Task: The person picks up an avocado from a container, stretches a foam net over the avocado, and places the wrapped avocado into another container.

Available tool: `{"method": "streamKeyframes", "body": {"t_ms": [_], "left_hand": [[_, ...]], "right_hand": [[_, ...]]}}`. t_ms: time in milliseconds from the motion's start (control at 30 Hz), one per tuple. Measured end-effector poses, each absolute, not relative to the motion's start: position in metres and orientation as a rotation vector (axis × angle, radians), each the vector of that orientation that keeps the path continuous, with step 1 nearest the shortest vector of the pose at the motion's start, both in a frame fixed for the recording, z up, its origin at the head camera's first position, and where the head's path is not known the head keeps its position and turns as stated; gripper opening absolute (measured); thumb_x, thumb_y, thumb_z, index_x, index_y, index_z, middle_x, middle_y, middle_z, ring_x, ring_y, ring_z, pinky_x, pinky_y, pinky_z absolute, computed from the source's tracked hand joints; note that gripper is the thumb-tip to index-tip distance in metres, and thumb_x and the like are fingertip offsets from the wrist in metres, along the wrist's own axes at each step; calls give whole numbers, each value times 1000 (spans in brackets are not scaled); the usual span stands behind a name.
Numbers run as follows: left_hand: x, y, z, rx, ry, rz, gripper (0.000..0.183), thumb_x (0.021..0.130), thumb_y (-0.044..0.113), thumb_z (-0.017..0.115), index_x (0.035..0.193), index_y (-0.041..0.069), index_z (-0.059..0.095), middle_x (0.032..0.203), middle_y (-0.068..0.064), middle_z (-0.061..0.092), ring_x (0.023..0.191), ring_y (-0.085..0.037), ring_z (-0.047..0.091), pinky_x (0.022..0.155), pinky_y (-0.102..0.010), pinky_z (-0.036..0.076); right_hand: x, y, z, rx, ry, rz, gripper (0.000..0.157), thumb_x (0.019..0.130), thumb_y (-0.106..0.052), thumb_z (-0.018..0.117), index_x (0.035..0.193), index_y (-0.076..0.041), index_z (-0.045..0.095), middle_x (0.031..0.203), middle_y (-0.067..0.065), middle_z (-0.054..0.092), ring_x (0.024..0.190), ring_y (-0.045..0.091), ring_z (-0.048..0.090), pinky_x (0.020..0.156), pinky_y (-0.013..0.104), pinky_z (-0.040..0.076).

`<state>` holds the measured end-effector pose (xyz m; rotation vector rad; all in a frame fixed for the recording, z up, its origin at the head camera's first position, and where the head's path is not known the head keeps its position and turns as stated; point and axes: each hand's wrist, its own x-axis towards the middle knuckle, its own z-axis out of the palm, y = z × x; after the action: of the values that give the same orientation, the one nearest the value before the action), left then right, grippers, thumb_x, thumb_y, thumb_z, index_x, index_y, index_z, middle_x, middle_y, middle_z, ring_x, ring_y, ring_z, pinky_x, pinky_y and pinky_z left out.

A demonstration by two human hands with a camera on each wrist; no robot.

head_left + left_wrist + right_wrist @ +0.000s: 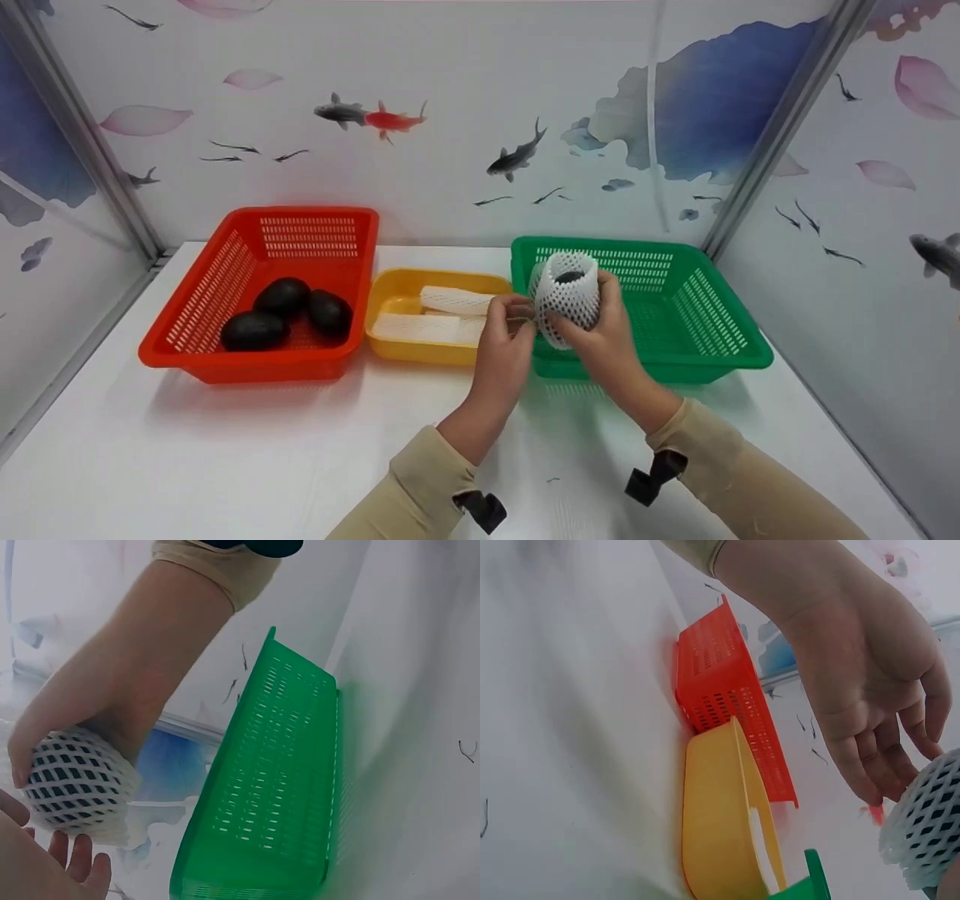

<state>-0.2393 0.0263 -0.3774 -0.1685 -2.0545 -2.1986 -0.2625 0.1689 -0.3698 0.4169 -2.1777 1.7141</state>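
A white foam net sleeve (571, 300) with a dark egg-shaped fruit, like an avocado, inside stands over the green basket's near left side. My right hand (604, 345) grips it, thumb in front and fingers round its far right side. The fruit's dark top shows through the sleeve's upper opening, and its body shows through the mesh (71, 780). Close by on the left is my left hand (506, 345), its fingers loosely bent with fingertips right at the net (930, 810). The left fingers partly cover the yellow tray behind them.
At left, a red basket (262, 367) holds three dark avocado-like fruits (255, 331). A yellow tray (420, 354) with flat white foam nets (420, 328) stands between it and the green basket (720, 360). Printed panels (450, 45) enclose the white table (247, 465).
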Motion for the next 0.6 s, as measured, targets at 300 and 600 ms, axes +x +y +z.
{"method": "streamKeyframes", "body": {"t_ms": [300, 600], "left_hand": [[-256, 39, -400, -440, -2691, -1475, 25, 99, 27, 58, 123, 18, 58, 113, 7, 64, 105, -12, 57, 95, -30, 47], [-269, 48, -398, -932, -2936, -147, 38, 101, 48, 46, 121, 19, 59, 108, 2, 68, 109, -20, 60, 112, -52, 27]], "right_hand": [[-273, 199, -364, 388, -2180, 1639, 58, 88, -8, 63, 141, -4, 40, 129, 10, 46, 113, 22, 49, 91, 45, 47], [-292, 218, -349, 309, -2349, 1744, 67, 96, -21, 58, 150, -11, 20, 140, 16, 41, 121, 30, 49, 97, 53, 43]]}}
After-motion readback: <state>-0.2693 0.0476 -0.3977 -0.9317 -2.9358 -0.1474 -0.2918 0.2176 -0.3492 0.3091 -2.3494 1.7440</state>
